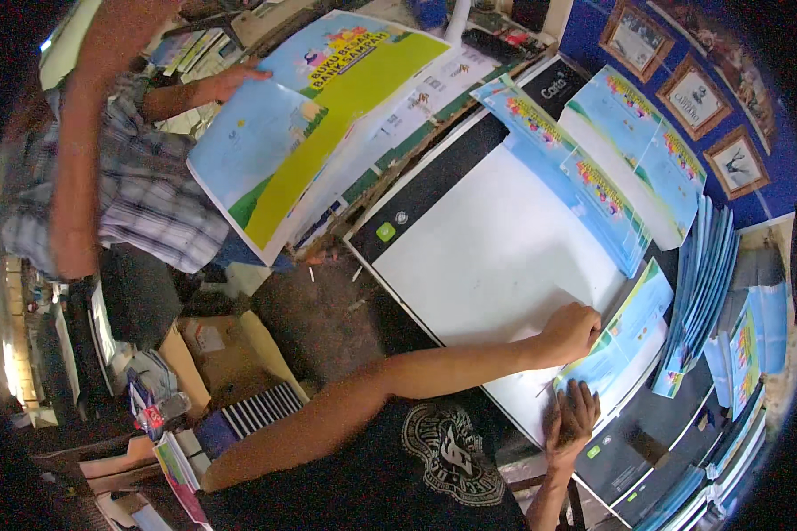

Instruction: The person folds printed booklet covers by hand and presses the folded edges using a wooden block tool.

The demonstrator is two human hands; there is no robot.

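At the near right edge of the white board [487, 257], the left hand [568, 332] pinches a printed sheet [624, 332] while the right hand [571, 416] presses flat beside it, so uneven pulling could crease or skew the sheet.

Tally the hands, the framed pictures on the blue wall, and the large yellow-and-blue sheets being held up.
Wearer's hands: 2, left hand and right hand, both on a printed sheet
Co-worker's hand: 1
Framed pictures: 3
Large yellow-and-blue sheet held up: 1
Total: 7
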